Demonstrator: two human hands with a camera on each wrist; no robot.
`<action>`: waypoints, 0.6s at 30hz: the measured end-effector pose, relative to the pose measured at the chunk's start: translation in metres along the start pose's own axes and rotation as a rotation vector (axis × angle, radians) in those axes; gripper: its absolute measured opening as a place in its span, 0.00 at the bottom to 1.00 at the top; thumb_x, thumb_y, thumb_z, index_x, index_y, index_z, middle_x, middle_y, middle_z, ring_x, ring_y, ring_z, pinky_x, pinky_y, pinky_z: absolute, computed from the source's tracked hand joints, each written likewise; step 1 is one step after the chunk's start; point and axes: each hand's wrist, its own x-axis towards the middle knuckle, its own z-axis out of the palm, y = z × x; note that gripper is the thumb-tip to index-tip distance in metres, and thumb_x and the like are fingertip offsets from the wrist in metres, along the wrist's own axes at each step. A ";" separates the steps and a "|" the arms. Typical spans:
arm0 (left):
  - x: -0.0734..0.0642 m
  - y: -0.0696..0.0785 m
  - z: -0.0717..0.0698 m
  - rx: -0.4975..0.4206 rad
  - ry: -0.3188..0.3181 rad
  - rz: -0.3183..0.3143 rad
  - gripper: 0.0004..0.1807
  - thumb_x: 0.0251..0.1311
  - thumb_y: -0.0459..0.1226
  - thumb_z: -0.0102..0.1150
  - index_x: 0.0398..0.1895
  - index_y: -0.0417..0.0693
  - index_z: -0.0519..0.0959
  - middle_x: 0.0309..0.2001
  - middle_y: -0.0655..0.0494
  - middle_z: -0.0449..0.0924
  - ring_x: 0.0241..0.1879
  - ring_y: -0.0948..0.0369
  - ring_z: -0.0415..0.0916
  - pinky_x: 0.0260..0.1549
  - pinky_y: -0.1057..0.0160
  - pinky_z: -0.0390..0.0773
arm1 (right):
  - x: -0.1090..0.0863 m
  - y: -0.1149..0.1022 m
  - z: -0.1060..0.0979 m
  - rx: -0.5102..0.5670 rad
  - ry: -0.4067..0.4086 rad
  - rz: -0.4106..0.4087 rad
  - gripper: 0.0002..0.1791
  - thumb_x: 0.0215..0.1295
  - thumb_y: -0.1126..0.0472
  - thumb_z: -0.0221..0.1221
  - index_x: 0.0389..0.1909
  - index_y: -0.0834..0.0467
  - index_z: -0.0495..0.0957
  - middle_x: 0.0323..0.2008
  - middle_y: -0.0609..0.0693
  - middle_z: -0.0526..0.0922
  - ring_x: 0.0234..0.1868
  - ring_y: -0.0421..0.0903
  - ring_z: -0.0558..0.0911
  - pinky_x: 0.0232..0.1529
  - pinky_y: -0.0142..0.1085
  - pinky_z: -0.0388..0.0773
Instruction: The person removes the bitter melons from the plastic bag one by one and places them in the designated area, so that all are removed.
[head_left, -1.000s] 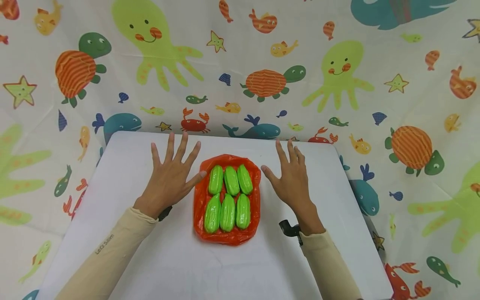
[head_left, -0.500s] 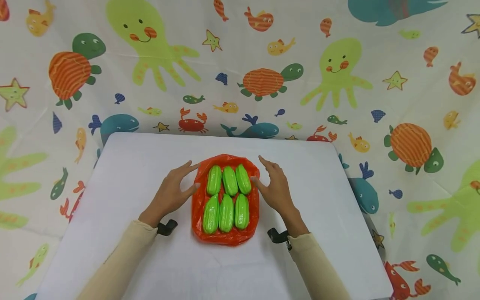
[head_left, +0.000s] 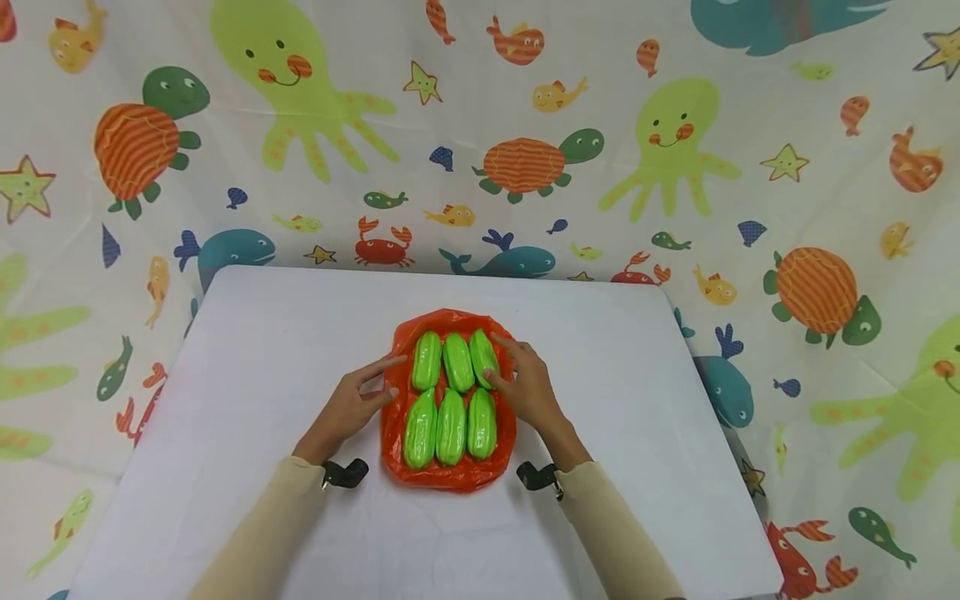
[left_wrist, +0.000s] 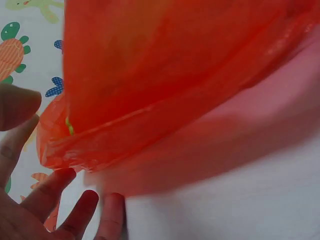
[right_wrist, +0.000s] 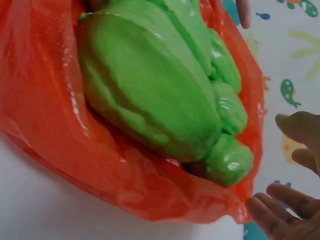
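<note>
Several shiny, ridged, elongated green vegetable-like pieces [head_left: 452, 429] lie in two rows on a red plastic-covered tray [head_left: 450, 479]. At the tray's left rim is my left hand [head_left: 347, 412], thumb and forefinger apart and overlapping the red plastic in the head view. The left wrist view shows its fingertips [left_wrist: 65, 175] right at the crinkled red edge. My right hand [head_left: 534, 390] reaches over the right rim, its thumb overlapping the far-right green piece [head_left: 480, 346]. In the right wrist view its fingers are spread beside the red plastic [right_wrist: 200, 207], with nothing between them.
The tray stands on a white table [head_left: 285, 325] with rounded back corners. Behind and around it hangs a cloth [head_left: 420, 133] printed with sea animals. Each wrist carries a small black camera mount [head_left: 345, 474].
Both hands, earlier spread wide over the table on either side, have come down and inward to the tray's rims, fingers closer together. The green pieces stay in their two rows.
</note>
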 end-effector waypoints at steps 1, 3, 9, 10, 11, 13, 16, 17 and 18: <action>0.000 -0.003 0.000 -0.012 -0.005 0.002 0.30 0.76 0.38 0.60 0.79 0.58 0.71 0.85 0.48 0.57 0.85 0.41 0.48 0.78 0.32 0.59 | 0.000 0.000 0.002 -0.003 -0.005 0.000 0.36 0.70 0.57 0.69 0.78 0.51 0.71 0.67 0.61 0.78 0.66 0.58 0.79 0.62 0.55 0.85; 0.000 -0.007 0.001 -0.029 -0.013 0.005 0.30 0.76 0.37 0.60 0.79 0.57 0.71 0.84 0.48 0.59 0.85 0.41 0.49 0.79 0.32 0.58 | 0.001 0.001 0.005 -0.014 -0.012 0.002 0.35 0.70 0.58 0.69 0.77 0.51 0.72 0.66 0.62 0.79 0.64 0.58 0.80 0.62 0.55 0.84; 0.000 -0.011 0.000 -0.079 -0.023 0.010 0.31 0.75 0.36 0.60 0.79 0.55 0.70 0.84 0.45 0.58 0.84 0.40 0.51 0.79 0.34 0.57 | 0.006 0.002 0.012 -0.021 -0.014 -0.008 0.35 0.69 0.62 0.69 0.76 0.54 0.72 0.63 0.64 0.80 0.60 0.61 0.80 0.60 0.58 0.82; 0.000 -0.011 -0.001 -0.089 -0.023 0.009 0.31 0.75 0.35 0.60 0.80 0.53 0.69 0.84 0.45 0.57 0.84 0.40 0.51 0.80 0.34 0.57 | 0.007 0.002 0.014 -0.029 -0.017 -0.006 0.35 0.69 0.62 0.69 0.76 0.54 0.73 0.63 0.64 0.80 0.61 0.61 0.80 0.61 0.58 0.81; -0.001 -0.011 -0.001 -0.097 -0.023 0.004 0.31 0.75 0.34 0.60 0.80 0.53 0.69 0.84 0.44 0.57 0.84 0.40 0.51 0.80 0.34 0.56 | 0.008 0.003 0.016 -0.040 -0.024 0.001 0.35 0.69 0.62 0.69 0.76 0.55 0.73 0.64 0.63 0.79 0.62 0.61 0.80 0.62 0.58 0.80; -0.001 -0.012 -0.003 -0.118 -0.025 0.002 0.32 0.74 0.33 0.60 0.80 0.51 0.68 0.84 0.44 0.56 0.84 0.40 0.51 0.80 0.34 0.56 | 0.009 0.003 0.018 -0.057 -0.035 0.012 0.34 0.69 0.61 0.69 0.76 0.55 0.73 0.65 0.63 0.79 0.65 0.61 0.79 0.65 0.59 0.79; -0.001 -0.013 -0.004 -0.159 -0.028 0.000 0.33 0.73 0.31 0.59 0.80 0.48 0.68 0.85 0.44 0.55 0.84 0.39 0.51 0.80 0.35 0.56 | 0.011 0.004 0.020 -0.079 -0.051 0.030 0.34 0.69 0.61 0.69 0.75 0.55 0.74 0.67 0.62 0.79 0.67 0.61 0.78 0.69 0.59 0.77; -0.001 -0.014 -0.004 -0.170 -0.032 -0.005 0.33 0.73 0.31 0.59 0.80 0.48 0.68 0.85 0.44 0.54 0.84 0.39 0.51 0.80 0.36 0.57 | 0.012 0.003 0.020 -0.079 -0.056 0.035 0.34 0.68 0.61 0.70 0.75 0.55 0.74 0.67 0.62 0.79 0.68 0.61 0.78 0.69 0.59 0.77; -0.001 -0.014 -0.005 -0.182 -0.034 -0.007 0.33 0.72 0.30 0.59 0.80 0.48 0.68 0.85 0.45 0.54 0.84 0.39 0.51 0.79 0.37 0.58 | 0.012 0.003 0.020 -0.086 -0.061 0.036 0.34 0.68 0.61 0.70 0.75 0.55 0.74 0.67 0.62 0.79 0.68 0.61 0.78 0.69 0.59 0.77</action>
